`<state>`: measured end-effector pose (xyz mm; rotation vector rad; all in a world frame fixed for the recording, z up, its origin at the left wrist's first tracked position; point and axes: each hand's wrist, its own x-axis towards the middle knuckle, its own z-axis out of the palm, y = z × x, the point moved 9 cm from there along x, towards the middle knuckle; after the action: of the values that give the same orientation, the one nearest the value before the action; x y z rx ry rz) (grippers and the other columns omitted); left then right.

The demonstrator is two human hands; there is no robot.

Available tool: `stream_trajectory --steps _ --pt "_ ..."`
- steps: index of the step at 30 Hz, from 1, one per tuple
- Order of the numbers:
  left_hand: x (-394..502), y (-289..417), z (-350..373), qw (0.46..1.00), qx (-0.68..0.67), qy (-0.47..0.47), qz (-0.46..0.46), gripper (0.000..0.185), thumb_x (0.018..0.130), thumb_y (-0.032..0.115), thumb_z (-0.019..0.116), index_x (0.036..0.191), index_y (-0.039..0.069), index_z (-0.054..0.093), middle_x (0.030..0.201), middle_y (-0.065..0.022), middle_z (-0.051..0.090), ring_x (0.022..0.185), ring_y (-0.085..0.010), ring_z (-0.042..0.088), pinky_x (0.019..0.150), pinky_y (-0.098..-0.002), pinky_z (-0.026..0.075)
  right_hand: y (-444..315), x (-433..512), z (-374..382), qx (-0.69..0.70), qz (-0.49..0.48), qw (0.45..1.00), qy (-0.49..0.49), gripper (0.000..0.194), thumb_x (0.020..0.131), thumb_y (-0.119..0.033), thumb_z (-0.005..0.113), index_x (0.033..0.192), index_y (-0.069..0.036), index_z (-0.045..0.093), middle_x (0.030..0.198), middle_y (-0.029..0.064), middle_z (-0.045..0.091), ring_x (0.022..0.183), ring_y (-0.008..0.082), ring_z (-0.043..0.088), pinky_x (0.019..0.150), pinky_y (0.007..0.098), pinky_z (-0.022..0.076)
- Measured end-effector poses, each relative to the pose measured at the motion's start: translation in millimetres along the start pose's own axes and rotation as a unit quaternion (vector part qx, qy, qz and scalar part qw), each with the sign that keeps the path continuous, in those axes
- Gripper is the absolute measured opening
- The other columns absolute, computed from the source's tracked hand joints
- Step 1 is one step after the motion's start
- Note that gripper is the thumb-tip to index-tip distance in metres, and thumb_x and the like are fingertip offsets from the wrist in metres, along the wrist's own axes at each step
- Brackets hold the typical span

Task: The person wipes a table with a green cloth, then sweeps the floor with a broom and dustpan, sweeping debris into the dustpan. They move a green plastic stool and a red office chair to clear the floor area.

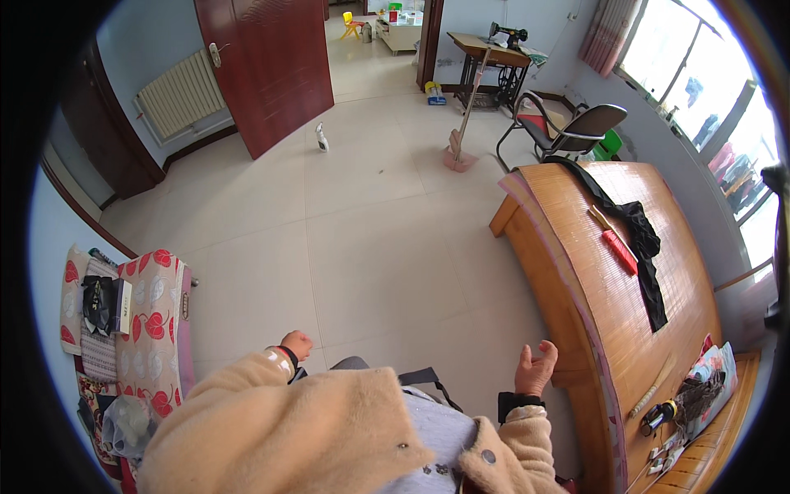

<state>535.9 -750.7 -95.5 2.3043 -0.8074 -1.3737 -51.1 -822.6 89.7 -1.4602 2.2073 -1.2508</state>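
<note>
My left hand [297, 346] hangs in front of my coat, its fingers curled in and no object visible in it. To the right, my right hand [536, 369] is held up with thumb and fingers apart, bare of any object. That hand is nearest to the side of a wooden bed [555, 278] but appears apart from it. Over the bed's woven mat [580, 247] stretches a long black cloth [645, 238]. A bed brush with red bristles [619, 252] lies against this cloth.
A white spray bottle [322, 138] stands on the tiles near the red door [265, 68]. Farther right are a broom with a pink dustpan [460, 160], a metal-framed chair [574, 126] and a treadle sewing machine [507, 37]. A cloth-covered cabinet [151, 321] stands at left.
</note>
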Motion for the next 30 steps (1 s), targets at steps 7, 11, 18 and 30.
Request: stream_trajectory --steps 7,11,18,30 --pt "58.3 8.3 -23.3 0.996 -0.002 0.027 -0.087 0.009 0.076 0.012 0.055 0.074 0.003 0.057 0.056 -0.0098 0.055 0.044 -0.0193 0.053 0.042 -0.0325 0.044 -30.1 82.3 89.8 0.001 -0.045 0.998 -0.043 0.041 0.074 -0.007 0.068 0.109 -0.005 0.047 0.106 0.0107 0.047 0.062 0.0155 0.051 0.06 0.0271 0.0477" --pt "139.9 30.3 -29.2 0.992 0.022 0.0 -0.125 0.021 0.079 0.017 0.057 0.093 0.001 0.057 0.069 -0.0133 0.06 0.052 -0.0197 0.056 0.046 -0.0321 0.048 -61.9 140.4 148.1 -0.007 -0.09 0.995 -0.033 0.041 0.074 -0.007 0.067 0.11 -0.005 0.047 0.107 0.0117 0.046 0.062 0.0161 0.051 0.06 0.0275 0.0473" --pt "299.8 165.9 -43.1 1.0 0.005 0.008 -0.018 0.015 0.076 0.015 0.053 0.073 0.002 0.06 0.06 -0.0131 0.059 0.048 -0.0223 0.057 0.049 -0.0347 0.048 -139.0 245.7 231.7 -0.041 -0.089 0.995 -0.015 0.043 0.074 -0.007 0.067 0.111 -0.005 0.047 0.106 0.0113 0.047 0.063 0.0168 0.051 0.061 0.0285 0.0464" --pt "402.5 485.8 1.3 0.977 -0.117 -0.083 0.156 0.022 0.079 0.014 0.059 0.095 -0.001 0.053 0.078 -0.008 0.06 0.069 -0.015 0.06 0.058 -0.0287 0.05 -173.4 420.9 347.2 -0.062 -0.061 0.996 -0.011 0.047 0.074 -0.011 0.068 0.115 -0.005 0.045 0.107 0.0106 0.048 0.071 0.0189 0.05 0.068 0.0312 0.0458"
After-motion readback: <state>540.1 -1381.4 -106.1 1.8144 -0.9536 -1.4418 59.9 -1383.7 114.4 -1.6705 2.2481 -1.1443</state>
